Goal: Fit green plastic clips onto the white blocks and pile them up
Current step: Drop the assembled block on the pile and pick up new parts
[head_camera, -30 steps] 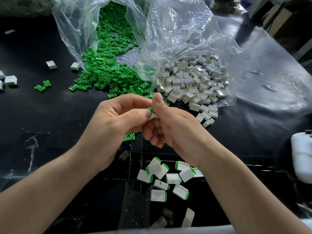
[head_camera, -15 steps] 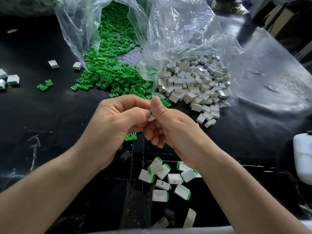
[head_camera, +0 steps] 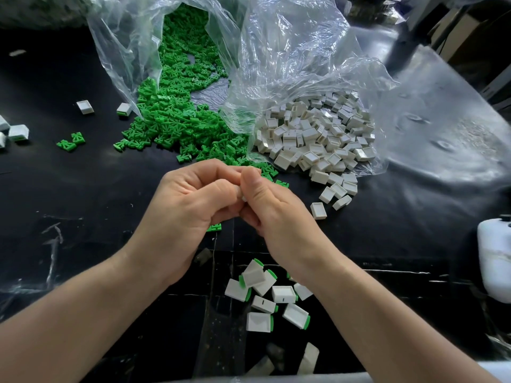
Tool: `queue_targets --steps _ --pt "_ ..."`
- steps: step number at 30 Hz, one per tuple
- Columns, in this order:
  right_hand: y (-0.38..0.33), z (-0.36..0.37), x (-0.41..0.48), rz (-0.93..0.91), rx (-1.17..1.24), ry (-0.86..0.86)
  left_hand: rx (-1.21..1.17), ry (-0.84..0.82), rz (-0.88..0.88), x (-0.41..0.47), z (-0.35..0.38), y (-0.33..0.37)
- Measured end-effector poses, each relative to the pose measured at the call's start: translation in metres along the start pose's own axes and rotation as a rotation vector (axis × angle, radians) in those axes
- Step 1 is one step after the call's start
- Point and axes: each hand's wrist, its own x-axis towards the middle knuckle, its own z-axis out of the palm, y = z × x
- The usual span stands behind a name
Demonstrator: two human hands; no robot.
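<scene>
My left hand [head_camera: 190,205] and my right hand [head_camera: 272,214] meet over the black table, fingers curled round one small white block [head_camera: 244,198] pinched between them; only a corner of it shows. Whether it carries a clip is hidden. A heap of green clips [head_camera: 177,114] spills from a clear bag at the back. To its right lies a heap of bare white blocks [head_camera: 318,136] in a second bag. Below my wrists sits a loose pile of white blocks with green clips fitted [head_camera: 265,297].
Stray white blocks [head_camera: 85,107] and two green clips [head_camera: 70,142] lie at the left. One green clip [head_camera: 214,227] lies under my left hand. A white plastic container [head_camera: 495,261] stands at the right edge. Crinkled clear plastic [head_camera: 442,128] covers the table's right side.
My hands have closed tighter together over the block; the green edge seen between my thumbs earlier is now covered. The hands stay in the same place.
</scene>
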Motion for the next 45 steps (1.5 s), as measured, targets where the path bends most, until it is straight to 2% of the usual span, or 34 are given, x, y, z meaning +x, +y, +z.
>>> queue_targets --steps 11,16,18,21,24,27,29,34,38,45 --pt "0.001 0.002 0.000 -0.012 0.042 0.007 0.002 -0.010 -0.028 0.000 -0.001 0.000" --pt "-0.002 -0.011 0.003 0.099 0.163 -0.080 0.024 -0.087 -0.079 0.002 -0.006 -0.001" --pt "-0.001 -0.016 0.005 0.124 0.114 -0.106 0.057 -0.040 -0.100 0.003 -0.007 -0.001" --pt "-0.002 -0.031 0.008 0.151 0.075 -0.004 0.114 0.042 -0.112 0.003 -0.007 -0.002" --pt "0.001 -0.051 0.012 0.127 -0.041 0.198 0.245 -0.028 -0.111 0.000 -0.005 0.001" --pt "0.009 -0.069 0.017 0.055 -0.311 0.428 0.388 -0.218 -0.152 -0.006 0.000 0.002" --pt "0.013 -0.078 0.019 0.045 -0.475 0.498 0.428 -0.273 -0.178 -0.008 0.003 0.002" --pt "0.024 -0.094 0.023 0.127 -0.686 0.464 0.463 -0.144 -0.151 -0.003 -0.002 0.000" --pt "0.030 -0.094 0.026 0.181 -0.780 0.443 0.438 -0.122 -0.151 -0.003 -0.001 0.000" --pt "0.034 -0.088 0.030 0.137 -0.895 0.445 0.392 -0.069 -0.152 -0.001 -0.003 0.000"
